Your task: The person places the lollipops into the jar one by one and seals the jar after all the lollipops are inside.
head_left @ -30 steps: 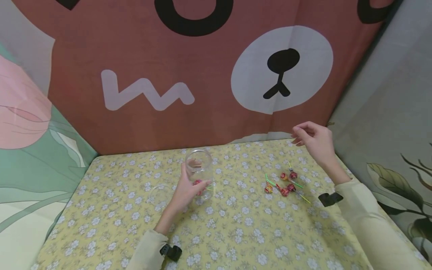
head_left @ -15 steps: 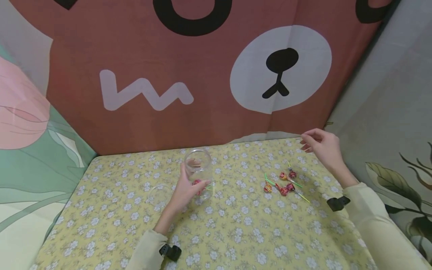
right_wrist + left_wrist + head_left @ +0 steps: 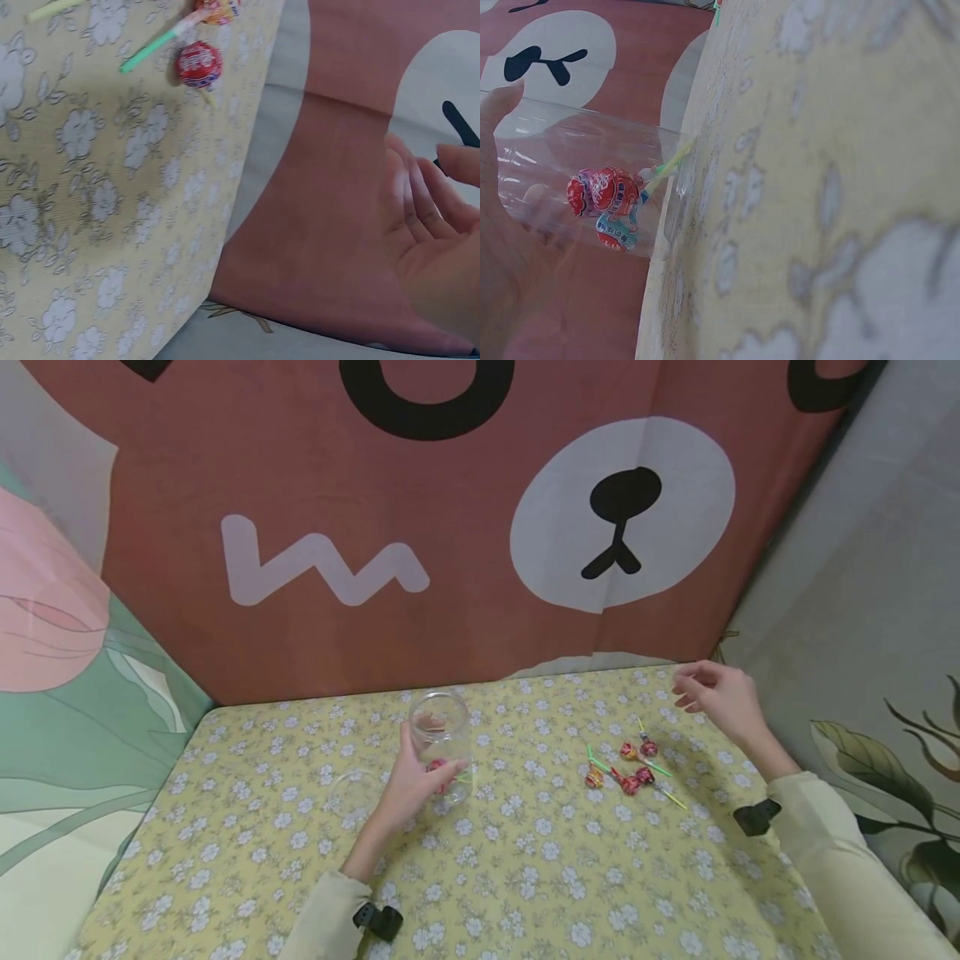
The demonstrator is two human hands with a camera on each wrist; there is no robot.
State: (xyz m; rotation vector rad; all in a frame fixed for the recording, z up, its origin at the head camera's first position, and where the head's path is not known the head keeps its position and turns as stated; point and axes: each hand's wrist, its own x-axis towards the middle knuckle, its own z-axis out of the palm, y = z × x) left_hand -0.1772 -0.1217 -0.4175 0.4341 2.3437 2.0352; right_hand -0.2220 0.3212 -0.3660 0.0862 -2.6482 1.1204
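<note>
A clear plastic jar (image 3: 442, 739), its round mouth facing up, stands on the table with my left hand (image 3: 408, 781) gripping its side. Inside the jar, in the left wrist view, several wrapped lollipops (image 3: 613, 196) show red, pink and blue wrappers, their sticks toward the bottom. My right hand (image 3: 723, 697) hovers above the table's far right part, fingers loosely bent and holding nothing. Below and left of it lies a loose group of several lollipops (image 3: 630, 783) with green and yellow sticks. One red-wrapped lollipop (image 3: 199, 64) appears in the right wrist view, apart from that hand.
A clear round lid (image 3: 356, 795) lies on the flowered tablecloth (image 3: 525, 877) left of the jar. A brown curtain with a cartoon bear (image 3: 465, 610) hangs along the table's back edge. A grey patterned curtain (image 3: 847, 635) borders the right side.
My right hand has moved right and slightly down, away from the jar, its fingers still holding nothing. The left hand and jar have stayed in place.
</note>
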